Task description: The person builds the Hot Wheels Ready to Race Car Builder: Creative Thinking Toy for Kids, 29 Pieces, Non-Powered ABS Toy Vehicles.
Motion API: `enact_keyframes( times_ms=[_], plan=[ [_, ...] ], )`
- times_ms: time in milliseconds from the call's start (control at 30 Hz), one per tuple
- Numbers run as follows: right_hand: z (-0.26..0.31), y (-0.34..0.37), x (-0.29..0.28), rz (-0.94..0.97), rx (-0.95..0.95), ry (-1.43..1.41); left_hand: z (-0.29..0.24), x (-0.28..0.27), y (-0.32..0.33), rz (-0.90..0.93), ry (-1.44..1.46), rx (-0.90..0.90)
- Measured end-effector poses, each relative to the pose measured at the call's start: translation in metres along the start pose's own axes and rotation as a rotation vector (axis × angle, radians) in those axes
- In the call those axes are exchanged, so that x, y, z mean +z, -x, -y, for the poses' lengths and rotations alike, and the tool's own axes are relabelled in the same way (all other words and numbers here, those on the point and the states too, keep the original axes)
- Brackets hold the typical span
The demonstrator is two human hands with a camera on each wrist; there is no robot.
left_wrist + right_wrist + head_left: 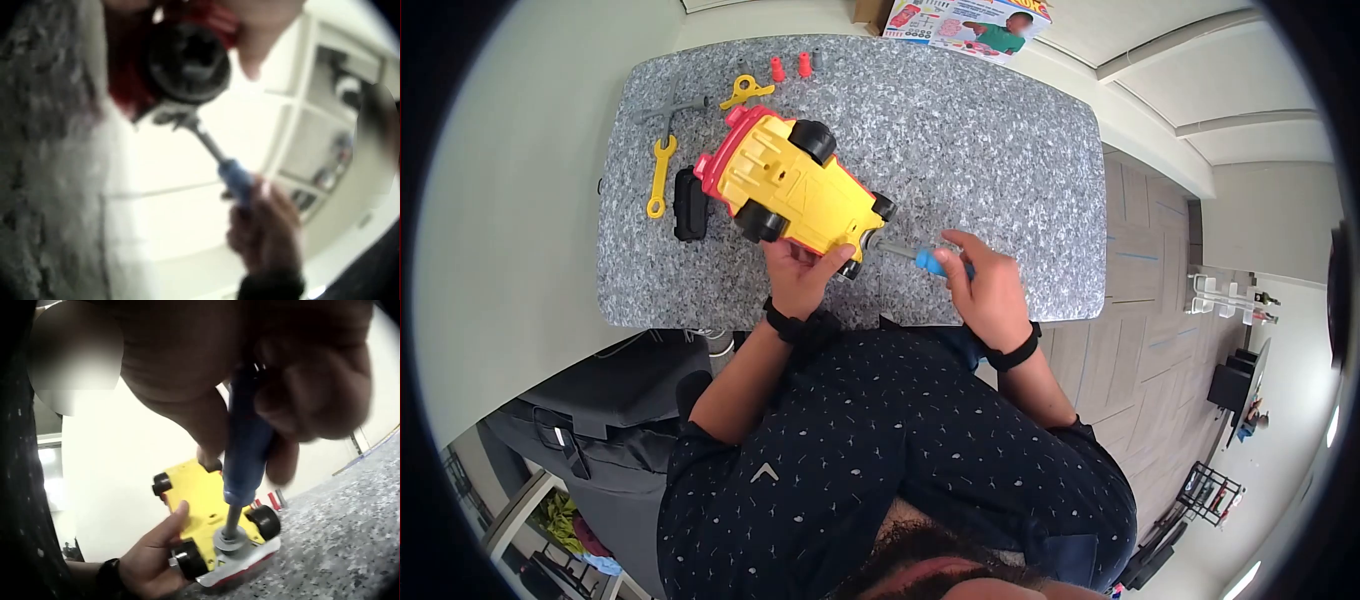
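A toy car with a yellow underside, red body and black wheels is held tilted, its underside turned up, over the grey speckled table. My left hand grips it by the near end, the thumb lying on the yellow underside. In my right hand is a toy screwdriver with a blue handle and grey shaft. Its shaft meets a round grey piece at the car's end, between two wheels. The left wrist view, blurred, shows the same end with a black wheel close up.
Left of the car lie a yellow wrench, a black part and a grey tool. Farther back are a yellow piece and small red pieces. A printed box stands beyond the table's far edge.
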State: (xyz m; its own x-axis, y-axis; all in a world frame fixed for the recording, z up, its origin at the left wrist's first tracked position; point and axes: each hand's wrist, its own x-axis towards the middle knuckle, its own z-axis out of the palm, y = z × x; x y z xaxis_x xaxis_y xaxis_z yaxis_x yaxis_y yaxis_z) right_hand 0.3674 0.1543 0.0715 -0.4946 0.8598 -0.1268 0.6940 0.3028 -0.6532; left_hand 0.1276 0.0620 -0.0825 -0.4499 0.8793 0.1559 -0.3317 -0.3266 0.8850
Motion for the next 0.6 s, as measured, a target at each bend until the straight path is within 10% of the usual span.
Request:
enact_keyframes(
  times_ms=[200, 267, 600],
  plan=[
    [-0.019, 0.005, 0.02, -0.123, -0.24, -0.044, -0.005, 0.003, 0.009, -0.007, -0.056, -0.035],
    [-0.026, 0.004, 0.021, 0.079, 0.042, -0.124, -0.005, 0.004, 0.01, -0.005, -0.097, -0.024],
    [-0.04, 0.001, 0.042, 0.227, 0.183, -0.516, -0.022, 0.003, 0.013, 0.153, -0.39, -0.027]
  ],
)
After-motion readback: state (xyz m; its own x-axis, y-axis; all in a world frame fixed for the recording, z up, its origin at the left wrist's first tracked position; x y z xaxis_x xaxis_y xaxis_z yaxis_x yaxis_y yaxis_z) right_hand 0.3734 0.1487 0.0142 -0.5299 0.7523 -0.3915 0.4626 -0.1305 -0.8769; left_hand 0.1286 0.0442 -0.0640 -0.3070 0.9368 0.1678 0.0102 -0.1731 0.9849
